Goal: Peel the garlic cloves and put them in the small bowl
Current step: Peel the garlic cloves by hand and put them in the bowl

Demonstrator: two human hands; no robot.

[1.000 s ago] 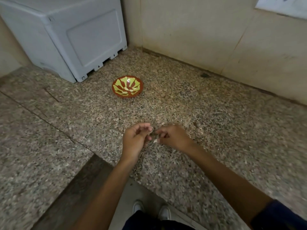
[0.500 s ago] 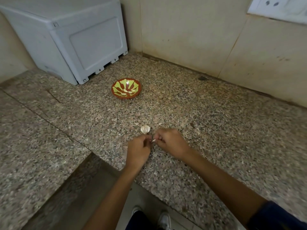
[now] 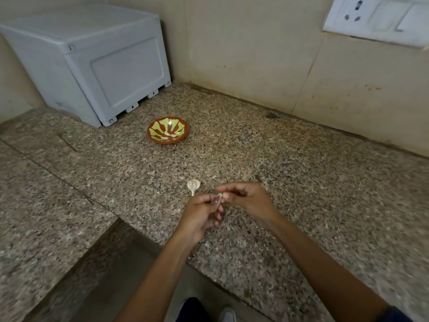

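A small pale garlic clove [image 3: 220, 195] is pinched between the fingertips of my left hand [image 3: 202, 213] and my right hand [image 3: 243, 201], just above the granite counter. Most of the clove is hidden by my fingers. A pale garlic bulb piece with a short stem [image 3: 193, 185] lies on the counter just left of and beyond my hands. The small bowl [image 3: 167, 130], red-brown with a yellow-green leaf pattern, stands farther back toward the corner; I see nothing in it.
A grey plastic box [image 3: 92, 63] stands at the back left against the wall. A white switch and socket plate [image 3: 376, 17] is on the wall at the upper right. The speckled granite counter [image 3: 301, 182] has a front edge below my forearms.
My hands have stayed together on the clove, and my left palm now faces up. The view has tilted up, showing more wall. The bulb piece appeared on the counter half a second ago.
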